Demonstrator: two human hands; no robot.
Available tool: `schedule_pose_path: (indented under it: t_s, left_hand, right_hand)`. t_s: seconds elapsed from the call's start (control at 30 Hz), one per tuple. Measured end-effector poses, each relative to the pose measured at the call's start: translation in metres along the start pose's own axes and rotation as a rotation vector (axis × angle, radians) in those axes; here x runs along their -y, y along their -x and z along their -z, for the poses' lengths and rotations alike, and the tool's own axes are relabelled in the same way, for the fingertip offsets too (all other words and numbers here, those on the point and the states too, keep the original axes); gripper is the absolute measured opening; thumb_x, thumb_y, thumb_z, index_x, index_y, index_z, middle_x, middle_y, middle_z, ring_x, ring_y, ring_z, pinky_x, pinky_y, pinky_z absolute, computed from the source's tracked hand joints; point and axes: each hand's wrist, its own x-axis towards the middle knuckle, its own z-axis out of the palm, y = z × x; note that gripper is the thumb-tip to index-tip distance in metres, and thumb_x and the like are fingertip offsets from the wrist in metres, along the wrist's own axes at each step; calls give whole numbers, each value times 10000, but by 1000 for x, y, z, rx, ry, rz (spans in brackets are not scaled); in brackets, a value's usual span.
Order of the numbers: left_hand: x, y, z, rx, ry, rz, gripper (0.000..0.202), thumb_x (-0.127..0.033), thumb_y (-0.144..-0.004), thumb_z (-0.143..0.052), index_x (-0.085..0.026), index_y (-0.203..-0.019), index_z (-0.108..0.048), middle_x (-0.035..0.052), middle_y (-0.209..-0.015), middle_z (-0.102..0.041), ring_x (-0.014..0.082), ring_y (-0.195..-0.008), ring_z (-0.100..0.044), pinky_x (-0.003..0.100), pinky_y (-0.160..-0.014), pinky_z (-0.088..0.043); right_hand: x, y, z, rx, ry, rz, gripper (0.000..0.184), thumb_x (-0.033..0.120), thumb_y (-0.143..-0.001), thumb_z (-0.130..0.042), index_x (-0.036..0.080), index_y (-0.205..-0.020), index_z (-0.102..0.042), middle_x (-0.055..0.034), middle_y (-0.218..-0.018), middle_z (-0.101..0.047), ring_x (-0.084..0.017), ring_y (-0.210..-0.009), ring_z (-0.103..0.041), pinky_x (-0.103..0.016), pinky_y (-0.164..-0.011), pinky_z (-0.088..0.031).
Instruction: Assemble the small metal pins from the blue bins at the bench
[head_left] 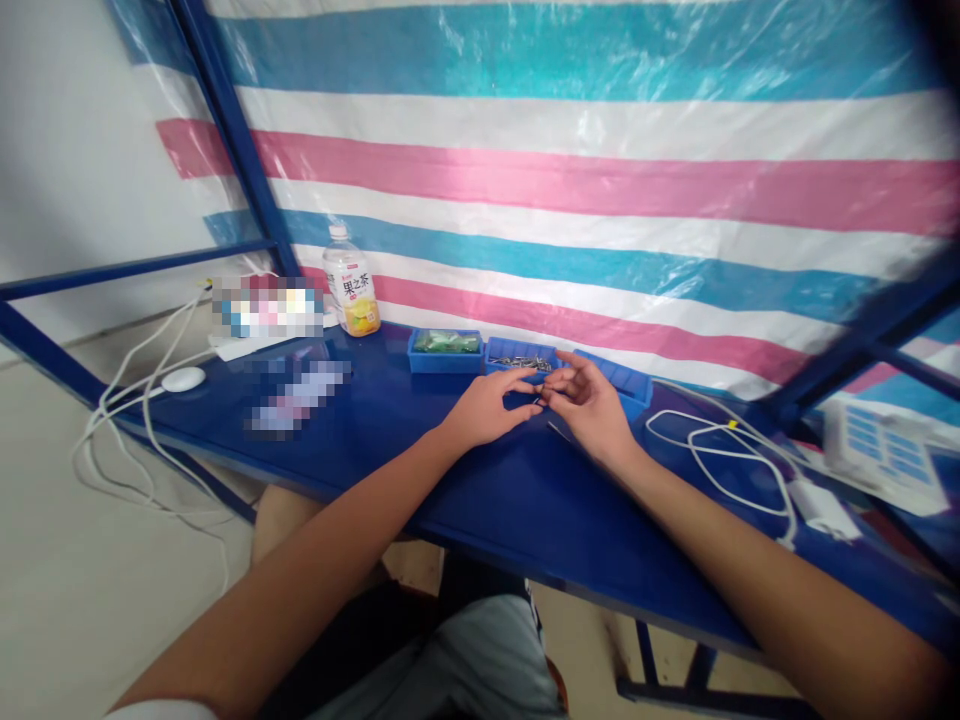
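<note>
My left hand (491, 408) and my right hand (589, 408) meet above the blue table, fingertips almost touching. Both are closed in a pinch around something small and dark, too little to name. Just behind them is a blue bin (499, 347) of loose shiny metal pieces (525, 364). To its left stands another blue bin (442, 366) with green plastic-looking packets (448, 342). A third blue bin (634, 385) is partly hidden by my right hand. A thin metal rod (559, 431) lies on the table below my right fingers.
At the back left a drink bottle (352, 285) stands near blurred items. A white mouse (184, 379) and cables lie at the left edge. On the right are a white cable (705, 455), an adapter (825, 508) and a white-and-blue panel (885, 455). Blue frame bars and a striped sheet (525, 190) enclose the table.
</note>
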Motion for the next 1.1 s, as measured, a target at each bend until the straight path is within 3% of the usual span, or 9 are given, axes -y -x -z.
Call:
schedule_pose_path:
  t_s: [0.07,0.17,0.3,0.53,0.87,0.97,1.1]
  left_hand:
    - [-3,0,1,19,27,30,613,-344,-919,-801,-218,-1486,-606,64,-1202,-825,268,-1179,-765,412,-1109,-542]
    - [-5,0,4,37,64,94,614,-337,-908,-807,-222,-1481,-618,59,-1150,-837,251,-1037,-800,369,-983,-587]
    - [-6,-1,5,35,128,144,570,-320,-904,-803,-220,-1446,-657,47,-1066,-849,230,-951,-804,338,-909,-600]
    - [-6,-3,7,8,93,83,245,-287,-954,-730,-221,-1177,-806,44,-1114,-840,221,-1008,-787,333,-885,-598]
    - [-4,-4,10,-52,30,-16,203,-249,-988,-680,-236,-1116,-836,52,-1139,-819,199,-994,-752,319,-828,-574]
    - [-4,-4,9,-47,68,23,192,-246,-974,-691,-223,-1105,-829,55,-1150,-824,205,-1010,-763,322,-846,-581]
    - [-4,-4,7,-41,144,106,289,-254,-945,-724,-218,-1226,-780,58,-1137,-832,219,-1034,-778,334,-881,-592]
  right_hand:
    - [1,1,-3,-6,-101,-76,644,304,-807,-883,294,-1386,-603,-12,-1037,-684,-191,-955,-733,-377,-912,-639]
    - [3,3,-7,-15,-187,-143,684,325,-761,-935,288,-1368,-621,-7,-1051,-695,-185,-941,-741,-366,-897,-645]
    - [2,5,-7,-26,-194,-145,684,351,-760,-946,283,-1360,-625,-10,-1067,-706,-186,-954,-752,-386,-957,-640]
    - [-2,3,-2,-19,-61,-121,628,425,-798,-908,259,-1327,-615,-31,-1022,-747,-211,-959,-759,-441,-991,-632]
    - [-7,6,0,53,51,-176,480,405,-803,-880,206,-1188,-674,-47,-971,-787,-200,-851,-746,-383,-834,-625]
    - [-7,7,-1,77,126,-160,455,388,-835,-838,206,-1212,-662,-58,-986,-796,-215,-881,-753,-391,-838,-613]
    - [-3,8,-3,82,190,-92,429,334,-870,-769,221,-1261,-634,-27,-929,-761,-203,-832,-729,-364,-781,-596]
